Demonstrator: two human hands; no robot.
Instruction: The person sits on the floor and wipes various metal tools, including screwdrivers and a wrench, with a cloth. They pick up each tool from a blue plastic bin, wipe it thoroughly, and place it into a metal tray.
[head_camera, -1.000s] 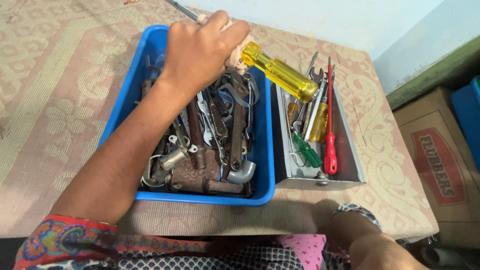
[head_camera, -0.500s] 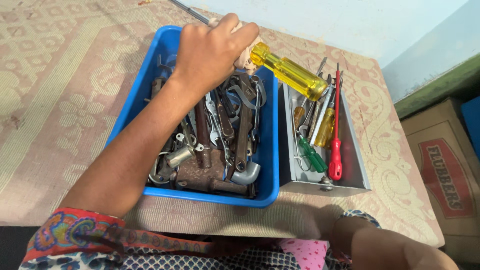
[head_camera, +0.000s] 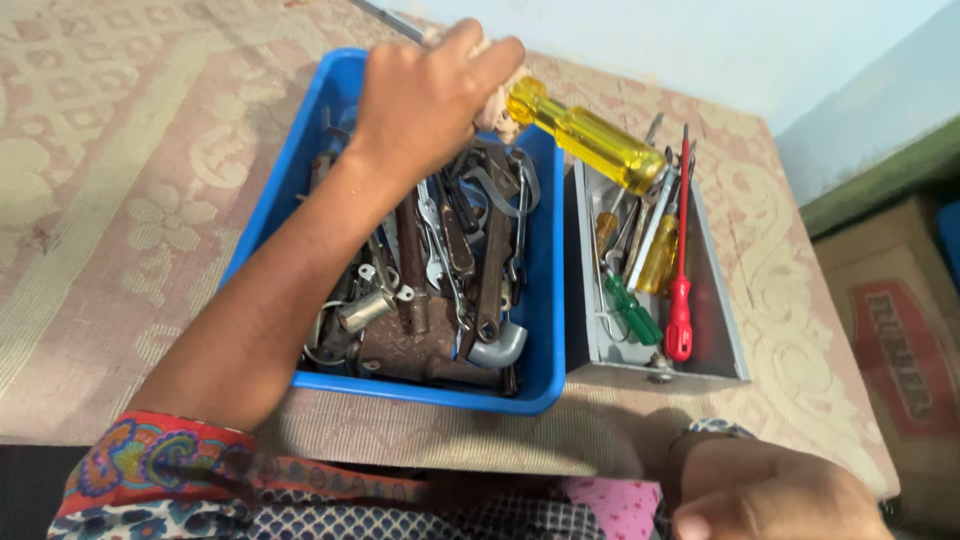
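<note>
Hands were split: the left hand (head_camera: 425, 95) was closed around a pale cloth (head_camera: 493, 105) and the shank of a yellow-handled screwdriver (head_camera: 585, 135), held above the blue bin's (head_camera: 545, 300) far edge; the right hand (head_camera: 775, 495) rested low at the counter's (head_camera: 120, 200) near edge, gripping nothing visible. The heavy handle jutted over the grey metal box (head_camera: 715, 310) of screwdrivers; a loosened cloth grip could probably have dropped it there. Both containers sat touching, so free room lay mostly left of the bin.
</note>
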